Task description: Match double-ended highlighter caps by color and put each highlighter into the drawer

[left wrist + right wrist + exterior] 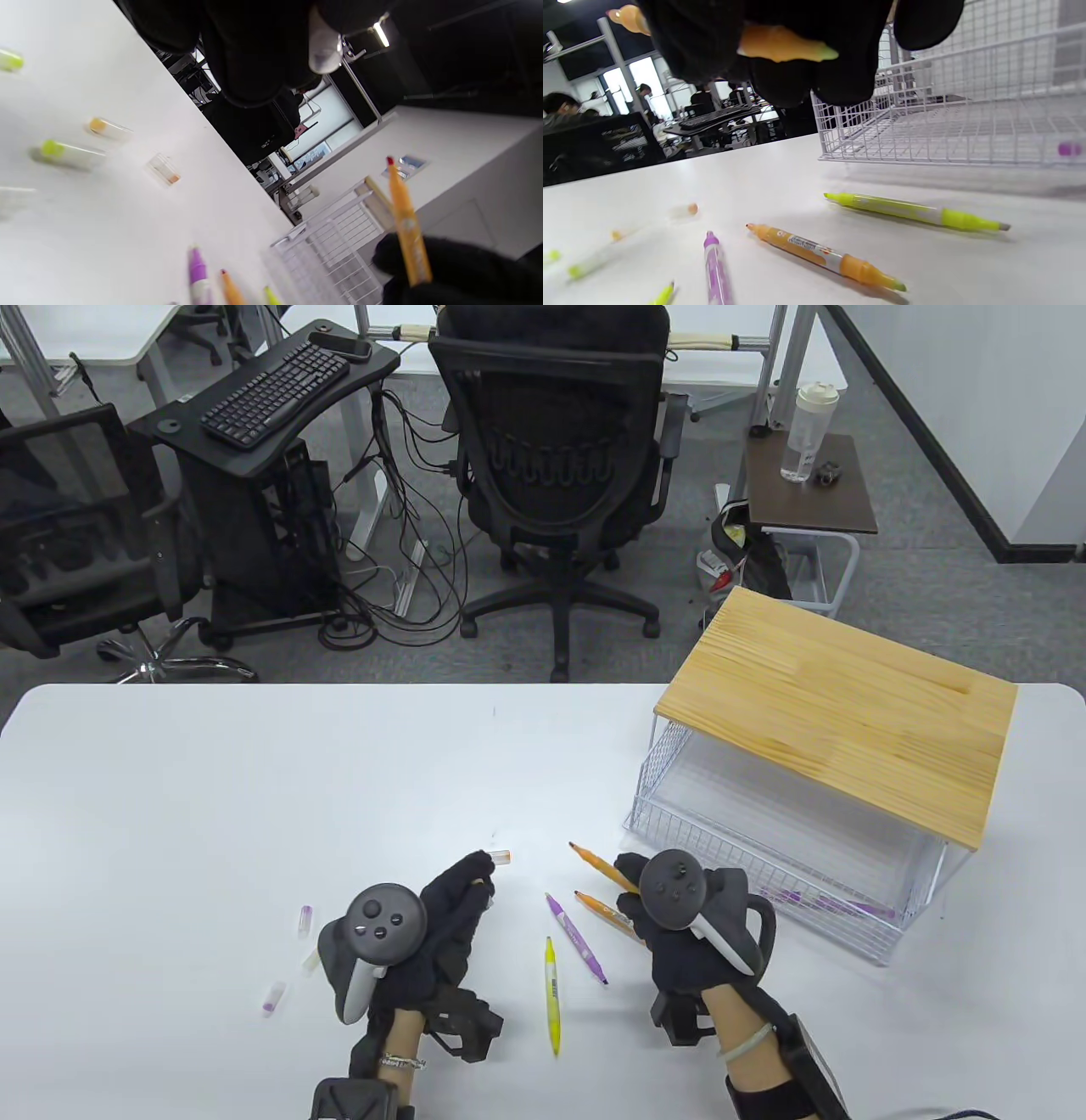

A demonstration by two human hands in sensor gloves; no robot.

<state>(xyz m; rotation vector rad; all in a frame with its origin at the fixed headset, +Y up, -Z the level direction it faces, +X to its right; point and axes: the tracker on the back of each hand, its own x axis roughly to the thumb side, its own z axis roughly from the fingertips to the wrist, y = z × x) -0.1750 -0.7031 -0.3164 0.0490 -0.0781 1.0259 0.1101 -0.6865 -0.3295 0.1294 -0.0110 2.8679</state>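
Both hands hover: right hand (679,912) grips an orange highlighter (601,865), tip up

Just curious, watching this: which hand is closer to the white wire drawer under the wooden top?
The right hand. It holds an orange highlighter right beside the white wire drawer and its front corner. The left hand is farther away, across the loose highlighters.

An uncapped orange highlighter (596,865) is tilted up off the table, its tip toward the far side. Flat beside it lie a second orange highlighter (604,909), a purple highlighter (577,939) and a yellow highlighter (551,994) (all uncapped). Clear caps (305,920) lie scattered at left. The white wire drawer (679,827) holds a purple highlighter (836,904).
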